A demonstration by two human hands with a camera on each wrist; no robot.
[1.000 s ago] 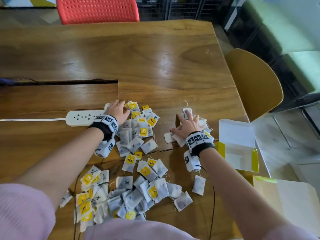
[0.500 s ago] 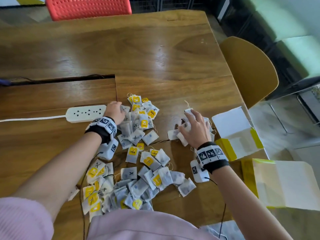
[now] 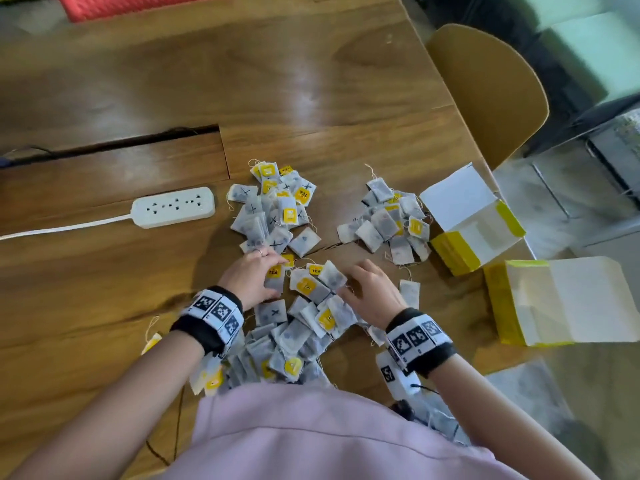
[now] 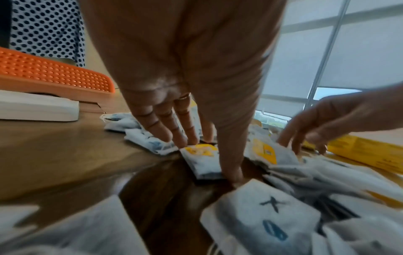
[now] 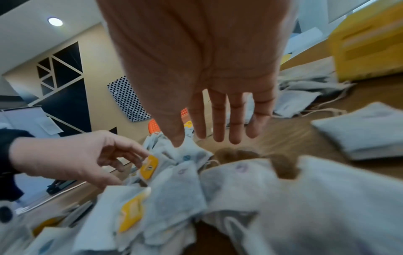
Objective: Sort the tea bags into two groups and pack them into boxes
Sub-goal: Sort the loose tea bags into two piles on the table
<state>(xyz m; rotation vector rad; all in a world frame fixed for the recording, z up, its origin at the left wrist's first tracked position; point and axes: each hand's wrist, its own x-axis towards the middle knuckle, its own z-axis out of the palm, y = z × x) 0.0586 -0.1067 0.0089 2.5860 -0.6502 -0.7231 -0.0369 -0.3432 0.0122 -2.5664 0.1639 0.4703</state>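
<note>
The tea bags (image 3: 294, 327) lie in a loose heap on the counter (image 3: 104, 271), near the power strip (image 3: 173, 206). Left hand (image 3: 251, 277) presses one bag with straight fingers; right hand (image 3: 372, 292) hovers, fingers spread. Bags look light, soft, tearable: pinch a corner. Yellow tags read "TEA"; some bags bear an inked X.

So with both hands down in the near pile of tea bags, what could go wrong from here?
Strings trail loose among the bags in the near pile, so the left hand or right hand may drag extra bags along.
The X-marked pile sits close above the near pile; a sweep could remix them.
The right-hand pile lies near the table edge; bags could slide off.
</note>
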